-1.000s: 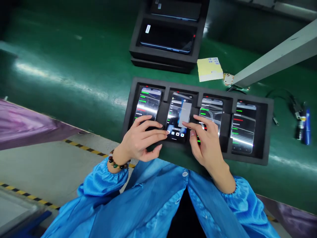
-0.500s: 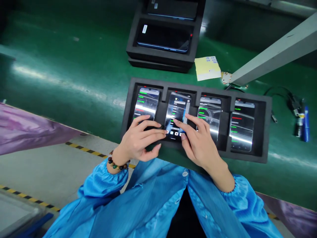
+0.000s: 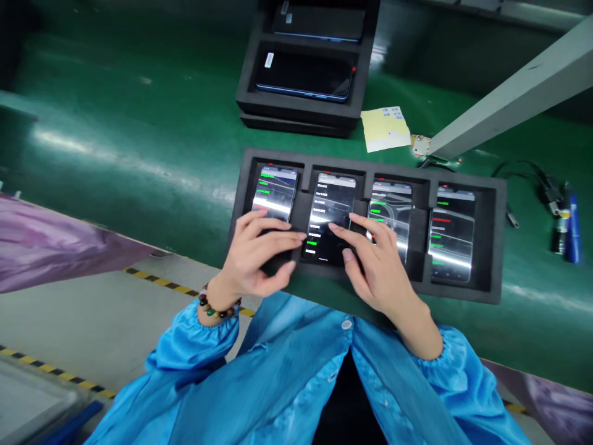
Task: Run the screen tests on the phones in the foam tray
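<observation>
Several smartphones lie face up in the compartments of a black foam tray (image 3: 493,247) in front of me. The second smartphone from the left (image 3: 330,213) shows a dark screen with a list of white lines and one green line. My right hand (image 3: 377,259) is open over its right side, index fingertip at the screen. With fingers spread, my left hand (image 3: 257,253) covers the lower part of the leftmost smartphone (image 3: 277,188), its fingertips near the second phone's left edge. Green and red text also shows on the third smartphone (image 3: 393,201) and the rightmost smartphone (image 3: 451,235).
Farther back sits a stack of black foam trays (image 3: 296,111) holding dark phones (image 3: 303,74). A yellow paper (image 3: 385,130) lies near a slanted metal post (image 3: 500,93). At right are a cable (image 3: 549,191) and a blue pen (image 3: 573,232) on the green table (image 3: 152,161).
The second phone's screen has switched from a home screen with icons to a dark text list. My left hand has drawn slightly left, away from that phone; my right hand has barely shifted.
</observation>
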`<state>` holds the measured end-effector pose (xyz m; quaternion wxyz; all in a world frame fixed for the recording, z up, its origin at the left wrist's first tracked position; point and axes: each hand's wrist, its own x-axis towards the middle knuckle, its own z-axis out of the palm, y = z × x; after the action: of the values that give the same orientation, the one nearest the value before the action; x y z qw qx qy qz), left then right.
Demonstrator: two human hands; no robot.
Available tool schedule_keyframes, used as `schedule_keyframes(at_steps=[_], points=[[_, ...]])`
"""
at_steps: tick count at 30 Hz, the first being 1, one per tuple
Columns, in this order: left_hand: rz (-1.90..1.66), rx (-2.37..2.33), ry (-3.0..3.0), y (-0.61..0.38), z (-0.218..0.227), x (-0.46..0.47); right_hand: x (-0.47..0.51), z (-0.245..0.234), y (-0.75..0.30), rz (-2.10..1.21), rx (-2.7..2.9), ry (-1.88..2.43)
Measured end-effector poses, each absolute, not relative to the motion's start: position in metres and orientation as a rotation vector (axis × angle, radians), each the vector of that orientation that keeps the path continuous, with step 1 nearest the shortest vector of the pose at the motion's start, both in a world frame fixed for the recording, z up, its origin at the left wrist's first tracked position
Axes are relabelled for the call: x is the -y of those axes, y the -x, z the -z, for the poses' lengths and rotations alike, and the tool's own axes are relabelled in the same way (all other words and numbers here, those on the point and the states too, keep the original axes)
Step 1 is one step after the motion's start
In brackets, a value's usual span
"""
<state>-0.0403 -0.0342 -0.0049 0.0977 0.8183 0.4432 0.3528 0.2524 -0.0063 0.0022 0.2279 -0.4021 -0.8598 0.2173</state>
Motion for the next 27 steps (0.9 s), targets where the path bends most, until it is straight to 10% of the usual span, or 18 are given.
schedule_keyframes(at_steps=[10,27], points=[[-0.842,-1.777,-2.369,0.089,0.012,0.031,0.013,0.002,-0.41,-0.235,1.908,1.721],[-0.995,-1.321,-2.447,0.033,0.002,0.022,0.009,0.0,-0.392,-0.386,1.817,1.432]])
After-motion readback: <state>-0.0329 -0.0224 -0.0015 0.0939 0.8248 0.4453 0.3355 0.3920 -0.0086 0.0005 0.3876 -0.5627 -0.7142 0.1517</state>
